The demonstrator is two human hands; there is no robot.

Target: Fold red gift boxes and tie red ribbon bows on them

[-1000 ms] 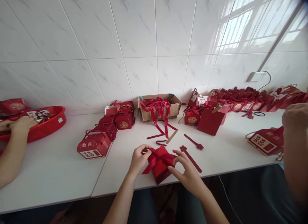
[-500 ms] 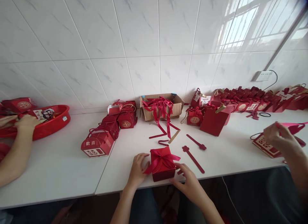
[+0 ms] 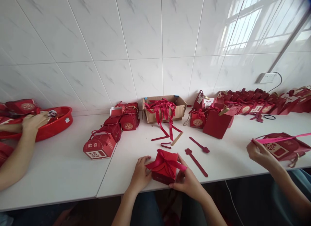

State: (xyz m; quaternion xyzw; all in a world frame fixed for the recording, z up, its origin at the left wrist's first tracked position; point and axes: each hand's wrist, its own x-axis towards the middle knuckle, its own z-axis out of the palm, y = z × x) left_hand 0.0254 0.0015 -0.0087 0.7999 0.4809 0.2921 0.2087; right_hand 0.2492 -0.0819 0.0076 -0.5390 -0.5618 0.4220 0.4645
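Observation:
A small red gift box [image 3: 164, 173] with a satin ribbon bow [image 3: 165, 162] on its lid stands near the table's front edge, turned slightly. My left hand [image 3: 141, 174] lies against its left side, fingers curved along the wall. At the other side, my right hand [image 3: 188, 182] grips the box, thumb at the near corner and fingers behind. Beyond it lie dark red flower-ended strips [image 3: 197, 163] and a short bent red strip [image 3: 166, 145]. The undersides of both palms are hidden.
A cardboard box [image 3: 179, 113] of red ribbons stands by the wall. Finished red boxes [image 3: 100, 145] sit at the left, more bags [image 3: 217, 124] at the right. A co-worker's hand [image 3: 262, 154] pulls a ribbon; another's arm [image 3: 26, 145] reaches into a red basin [image 3: 54, 129].
The gift box has turned a little, and my right hand has closed in against its side. The co-worker's hand at right has moved left and down, drawing a ribbon.

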